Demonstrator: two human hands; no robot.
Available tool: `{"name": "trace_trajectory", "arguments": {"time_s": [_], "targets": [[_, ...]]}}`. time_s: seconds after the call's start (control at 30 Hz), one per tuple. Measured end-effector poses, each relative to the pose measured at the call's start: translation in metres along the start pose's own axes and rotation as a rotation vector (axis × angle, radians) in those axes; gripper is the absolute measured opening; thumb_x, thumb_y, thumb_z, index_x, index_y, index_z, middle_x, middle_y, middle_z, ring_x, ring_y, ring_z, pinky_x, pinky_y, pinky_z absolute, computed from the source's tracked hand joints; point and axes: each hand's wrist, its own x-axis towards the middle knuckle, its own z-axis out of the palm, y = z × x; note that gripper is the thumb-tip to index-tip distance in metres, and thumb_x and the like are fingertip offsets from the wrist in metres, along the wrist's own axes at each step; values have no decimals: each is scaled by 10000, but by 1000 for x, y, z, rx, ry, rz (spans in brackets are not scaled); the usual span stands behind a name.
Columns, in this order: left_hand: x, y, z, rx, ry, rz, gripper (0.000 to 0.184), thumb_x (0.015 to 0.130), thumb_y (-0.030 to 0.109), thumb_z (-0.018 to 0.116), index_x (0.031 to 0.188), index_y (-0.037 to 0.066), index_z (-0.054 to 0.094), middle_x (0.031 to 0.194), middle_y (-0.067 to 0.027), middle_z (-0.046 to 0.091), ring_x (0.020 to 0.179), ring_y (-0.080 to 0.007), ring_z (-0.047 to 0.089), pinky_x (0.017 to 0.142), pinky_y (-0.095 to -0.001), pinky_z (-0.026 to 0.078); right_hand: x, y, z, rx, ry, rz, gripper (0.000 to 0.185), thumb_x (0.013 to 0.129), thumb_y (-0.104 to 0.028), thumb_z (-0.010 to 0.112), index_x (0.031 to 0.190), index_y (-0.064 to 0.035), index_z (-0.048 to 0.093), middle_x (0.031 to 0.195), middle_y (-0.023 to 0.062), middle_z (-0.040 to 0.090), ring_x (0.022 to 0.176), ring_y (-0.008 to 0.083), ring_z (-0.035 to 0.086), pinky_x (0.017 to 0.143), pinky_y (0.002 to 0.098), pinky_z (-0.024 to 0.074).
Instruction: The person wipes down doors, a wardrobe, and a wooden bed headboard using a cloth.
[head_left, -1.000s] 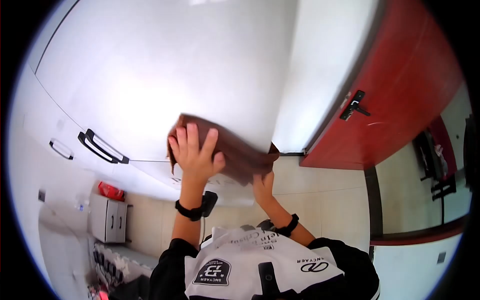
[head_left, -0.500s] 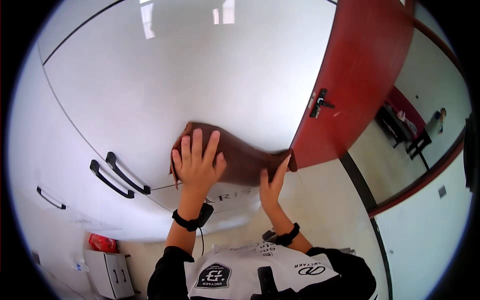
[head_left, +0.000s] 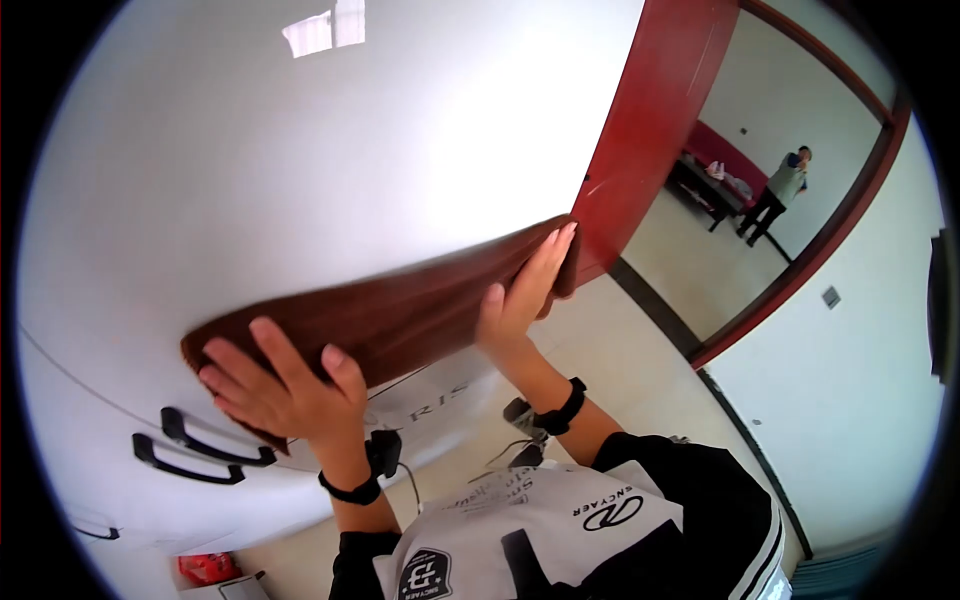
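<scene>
A brown cloth lies stretched lengthwise against a glossy white cabinet front, its right end higher than its left. My left hand presses on the cloth's left end with fingers spread, partly blurred. Near the right end, my right hand rests flat on the cloth with its fingers stretched out and the thumb apart. Both palms face the cabinet front and cover parts of the cloth.
Black handles stick out at lower left. To the right stands a red door beside a doorway; a person stands beyond, near a dark bench. A red bag sits on a low white cabinet.
The cloth now spans wider and slants up to the right. My left hand has moved left and down; my right hand has moved up and slightly left. The whole view has shifted.
</scene>
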Motion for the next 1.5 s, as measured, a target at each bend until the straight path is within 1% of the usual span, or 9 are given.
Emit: {"name": "trace_trajectory", "arguments": {"time_s": [0.3, 0.53, 0.67, 0.77, 1.0, 1.2, 1.33, 1.4, 1.5], "targets": [[-28, -8, 2, 14, 12, 2, 575, 912, 412, 303, 1372, 72, 356, 1410, -285, 251, 1315, -458, 203, 1052, -546, 140, -6, 4, 0, 3, 6, -54, 685, 872, -269, 406, 1321, 184, 158, 1393, 388, 79, 1303, 513, 125, 1056, 511, 143], [-50, -10, 4, -26, 2, -26, 569, 913, 413, 330, 1369, 73, 363, 1419, -274, 239, 1316, -458, 199, 1050, -548, 140, -6, -2, -1, 10, -40, -37, 695, 849, -245, 420, 1336, 166, 142, 1412, 363, 62, 1325, 486, 98, 1074, 488, 124], [-17, -10, -9, -72, -40, -28, 511, 923, 364, 356, 1339, 72, 412, 1419, -259, 255, 1309, -456, 213, 1031, -558, 175, 27, -21, -1, 73, -100, -69, 704, 894, -339, 337, 1375, 115, 96, 1443, 317, 25, 1352, 442, 58, 1084, 478, 92], [10, -8, -14, -101, 8, -9, 407, 958, 247, 321, 1274, 50, 485, 1374, -215, 354, 1257, -433, 306, 994, -517, 274, 59, -45, -3, 155, -140, -164, 713, 785, -127, 495, 1366, 111, 159, 1429, 336, 64, 1335, 467, 107, 1079, 449, 151], [-31, 6, -8, -106, 119, -47, 394, 971, 305, 334, 1173, 63, 571, 1267, -178, 476, 1140, -350, 446, 935, -458, 352, 50, -59, -1, 229, -92, -235, 601, 764, -36, 550, 1304, 109, 331, 1384, 328, 239, 1286, 438, 285, 1048, 425, 275], [-121, 36, 8, -430, -1, -36, 317, 853, 249, 609, 1078, 35, 543, 1156, -127, 420, 1031, -286, 438, 874, -398, 385, -9, -30, -3, 310, -543, -314, 302, 793, -49, 598, 1081, 42, 588, 1161, 198, 561, 1026, 305, 572, 873, 354, 479], [-105, 67, 5, -551, 63, -163, 323, 834, 213, 625, 1086, 34, 532, 1178, -130, 400, 1046, -268, 433, 873, -369, 379, 21, -26, -14, 442, -418, -467, 263, 783, -86, 619, 1031, 2, 624, 1128, 138, 598, 936, 255, 603, 789, 334, 502], [-94, 85, 2, -789, 91, -334, 374, 807, 210, 646, 1104, 28, 510, 1169, -119, 413, 1054, -250, 436, 862, -353, 386, 30, -14, -17, 503, -557, -598, 335, 781, -54, 625, 1102, 30, 581, 1204, 211, 527, 1098, 304, 534, 934, 324, 456], [-80, 107, -1, -777, -3, -214, 420, 788, 203, 655, 1123, 22, 477, 1116, -105, 454, 1000, -246, 483, 817, -339, 413, 51, -11, -33, 415, -384, -402, 351, 717, -42, 635, 1066, -2, 624, 1191, 184, 543, 1030, 291, 570, 874, 349, 490]]}}
